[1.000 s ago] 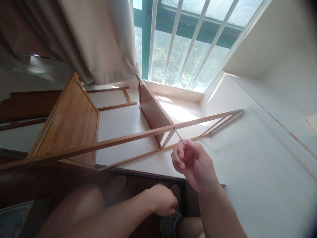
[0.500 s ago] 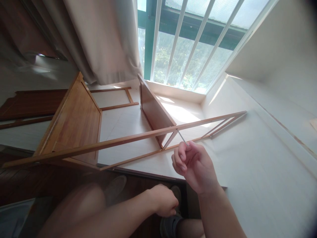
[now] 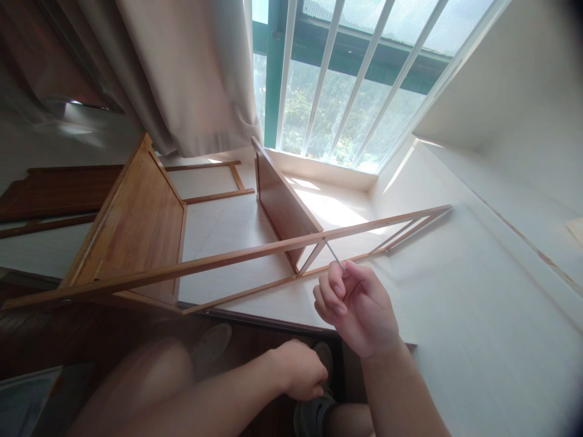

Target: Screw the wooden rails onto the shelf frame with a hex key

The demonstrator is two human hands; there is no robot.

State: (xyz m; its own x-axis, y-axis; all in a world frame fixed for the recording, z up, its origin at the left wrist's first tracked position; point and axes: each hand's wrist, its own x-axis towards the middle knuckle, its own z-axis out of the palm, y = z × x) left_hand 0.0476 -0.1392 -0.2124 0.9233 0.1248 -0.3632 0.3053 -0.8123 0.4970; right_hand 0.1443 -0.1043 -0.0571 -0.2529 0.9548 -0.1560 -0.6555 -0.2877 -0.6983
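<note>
My right hand is closed on a thin metal hex key, whose tip is set into the long wooden rail where it meets a shelf panel. The rail belongs to a wooden shelf frame lying on its side on the pale window platform. A second, larger shelf panel stands to the left. My left hand is curled into a fist low down, near my knee and a shoe; what it holds, if anything, is hidden.
A beige curtain hangs at the back left beside a barred window. A ladder-like side frame lies flat behind the panels. Dark wood pieces lie at the left. The platform edge drops to a dark floor.
The right hand has shifted slightly on the hex key, fingers turning a little. The view has drifted a bit. The left hand stays in place.
</note>
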